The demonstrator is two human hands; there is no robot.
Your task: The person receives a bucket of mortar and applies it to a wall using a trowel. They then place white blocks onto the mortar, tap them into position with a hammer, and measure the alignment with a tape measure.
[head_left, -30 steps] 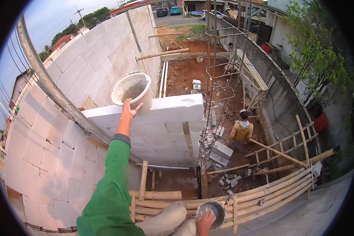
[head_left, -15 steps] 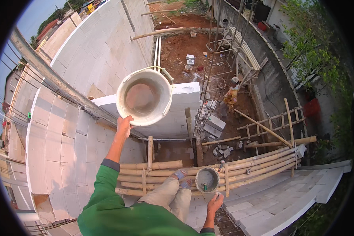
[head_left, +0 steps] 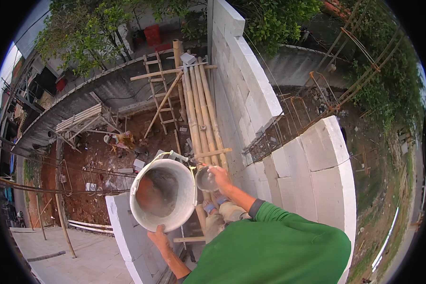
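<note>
A large, pale, mortar-stained bucket (head_left: 188, 188) is tilted with its mouth toward me, and a wet greyish-brown residue coats its inside. My left hand (head_left: 160, 239) grips its lower rim, and the raised wire handle has a pale grip on the far side. Close to the right of it, my right hand (head_left: 220, 180) has its fingers closed at the rim of a small grey bucket (head_left: 204, 182). The hand and the large bucket hide part of that small bucket. Just beyond its far side shows a thin tool-like piece, too small to name.
My feet (head_left: 211, 204) stand on bamboo poles (head_left: 206, 113) forming a raised scaffold. A white block wall (head_left: 307, 165) rises on the right, another (head_left: 123, 227) on the left. Below on red soil, a person (head_left: 123, 140) bends near scattered blocks. Steel bars (head_left: 71, 187) cross at left.
My view has swung to the right, so the scaffold now runs away from me. The large bucket has come nearer the small one, still in my left hand. My right hand now overlaps the small bucket.
</note>
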